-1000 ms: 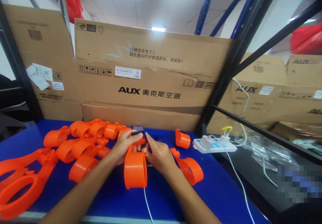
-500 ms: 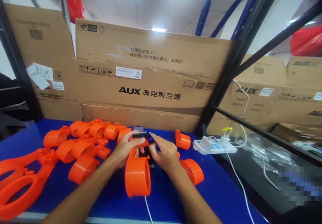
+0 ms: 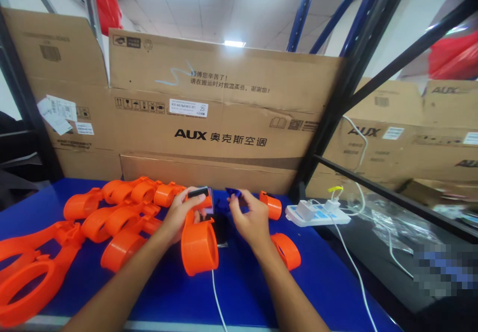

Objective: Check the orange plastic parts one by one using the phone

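Holding the orange housing [image 3: 199,242] mid-bench, left hand [image 3: 181,213] fingers clamped on its black-capped top, we pinch a small blue piece [image 3: 233,192] in right hand [image 3: 250,220], likely seating it next.

Two hands work here, the left hand [image 3: 178,216] and the right hand [image 3: 249,221]. One power strip [image 3: 317,214] carries two white chargers [image 3: 306,208]. Two white cables [image 3: 351,262] cross the blue surface [image 3: 239,292]. Three cardboard boxes [image 3: 209,118] stand behind.
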Tool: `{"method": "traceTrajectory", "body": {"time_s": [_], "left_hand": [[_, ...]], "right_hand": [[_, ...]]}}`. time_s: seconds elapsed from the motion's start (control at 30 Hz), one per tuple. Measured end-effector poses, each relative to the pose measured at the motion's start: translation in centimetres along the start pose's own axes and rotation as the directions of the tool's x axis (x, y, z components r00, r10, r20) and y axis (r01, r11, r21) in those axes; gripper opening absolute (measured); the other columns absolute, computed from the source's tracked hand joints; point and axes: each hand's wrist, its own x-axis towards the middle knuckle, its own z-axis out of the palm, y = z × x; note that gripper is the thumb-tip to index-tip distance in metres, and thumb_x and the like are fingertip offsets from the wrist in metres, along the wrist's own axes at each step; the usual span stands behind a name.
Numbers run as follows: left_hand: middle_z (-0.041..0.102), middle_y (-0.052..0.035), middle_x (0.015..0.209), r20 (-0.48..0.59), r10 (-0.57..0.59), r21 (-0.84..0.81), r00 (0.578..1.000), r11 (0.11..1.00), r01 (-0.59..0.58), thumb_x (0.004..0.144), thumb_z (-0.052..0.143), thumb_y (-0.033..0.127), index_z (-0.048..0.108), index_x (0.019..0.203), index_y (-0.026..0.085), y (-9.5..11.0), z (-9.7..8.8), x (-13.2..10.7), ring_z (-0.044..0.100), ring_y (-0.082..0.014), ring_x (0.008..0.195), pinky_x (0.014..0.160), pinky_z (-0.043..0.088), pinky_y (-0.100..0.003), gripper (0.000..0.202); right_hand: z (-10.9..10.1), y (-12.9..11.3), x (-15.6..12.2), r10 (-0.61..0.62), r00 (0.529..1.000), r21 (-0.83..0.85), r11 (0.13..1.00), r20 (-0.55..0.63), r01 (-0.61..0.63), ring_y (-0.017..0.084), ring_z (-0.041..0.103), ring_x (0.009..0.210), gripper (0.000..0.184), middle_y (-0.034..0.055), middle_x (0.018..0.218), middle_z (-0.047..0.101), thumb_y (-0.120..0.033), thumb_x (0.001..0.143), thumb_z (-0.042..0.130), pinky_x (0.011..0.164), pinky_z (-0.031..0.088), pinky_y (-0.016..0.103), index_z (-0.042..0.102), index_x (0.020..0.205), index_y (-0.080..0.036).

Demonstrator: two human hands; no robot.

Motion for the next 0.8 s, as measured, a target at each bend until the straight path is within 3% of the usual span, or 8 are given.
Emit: {"method": "traceTrajectory", "body": {"time_s": [0.1,0.2,0.37,0.5,0.63,0.8], "left_hand": [[0.068,-0.0006,0.065,0.004,0.035,-0.029,0.999,0.999,-0.035,0.078,0.081,0.043,0.061,0.091,0.017,0.3,-0.4,0.2,0.050,-0.0070,0.039,0.042,0.040,-0.019,0.035],[0.067,-0.0005,0.065,0.009,0.044,-0.033,0.999,0.999,-0.043,0.079,0.081,0.041,0.061,0.091,0.017,0.3,-0.6,0.4,0.050,-0.0068,0.040,0.045,0.042,-0.020,0.034],[0.068,-0.0012,0.065,0.019,0.032,0.003,0.999,0.999,-0.032,0.079,0.081,0.042,0.062,0.093,0.017,-0.2,-0.6,0.4,0.052,-0.0081,0.041,0.043,0.039,-0.020,0.034],[0.068,-0.0022,0.066,0.028,0.025,0.021,0.999,0.999,-0.025,0.078,0.081,0.044,0.062,0.093,0.017,-0.3,-0.9,0.6,0.053,-0.0088,0.041,0.042,0.037,-0.020,0.036],[0.068,-0.0016,0.066,0.019,0.021,0.023,1.000,1.000,-0.022,0.077,0.082,0.043,0.062,0.094,0.017,-0.3,-0.9,0.6,0.053,-0.0090,0.041,0.042,0.037,-0.020,0.037],[0.068,0.0001,0.065,0.022,0.020,0.054,1.000,0.998,-0.021,0.077,0.081,0.041,0.061,0.098,0.019,-0.5,-0.7,0.4,0.053,-0.0091,0.040,0.042,0.037,-0.020,0.037]], "right_hand": [[-0.6,1.7,1.0,0.123,0.990,0.003,0.992,-0.073,-0.123,0.021,0.073,0.070,0.024,0.0060,0.083,0.077,-0.039,0.099,0.055,0.066,0.056,0.031,0.069,0.101,-0.019],[-0.8,3.3,1.5,0.144,0.986,-0.093,0.984,-0.087,-0.152,0.023,0.072,0.075,0.031,0.0078,0.087,0.077,-0.043,0.099,0.057,0.070,0.055,0.033,0.067,0.112,-0.016],[-0.3,4.4,1.2,0.143,0.987,-0.462,0.882,0.074,-0.093,0.029,0.069,0.082,0.025,0.0097,0.081,0.073,-0.035,0.097,0.061,0.070,0.051,0.036,0.071,0.113,-0.019],[0.4,4.6,1.1,0.183,0.975,-0.596,0.800,0.128,-0.072,0.032,0.067,0.088,0.016,0.0117,0.078,0.071,-0.029,0.094,0.066,0.070,0.050,0.037,0.073,0.105,-0.020],[0.5,5.0,1.2,0.190,0.973,-0.612,0.788,0.134,-0.070,0.030,0.066,0.087,0.011,0.0108,0.075,0.071,-0.026,0.091,0.069,0.071,0.049,0.036,0.072,0.100,-0.020],[0.1,4.8,1.3,0.098,0.990,-0.501,0.865,0.106,-0.032,0.027,0.066,0.084,0.012,0.0088,0.082,0.075,-0.027,0.096,0.062,0.074,0.051,0.035,0.071,0.099,-0.021]]}}
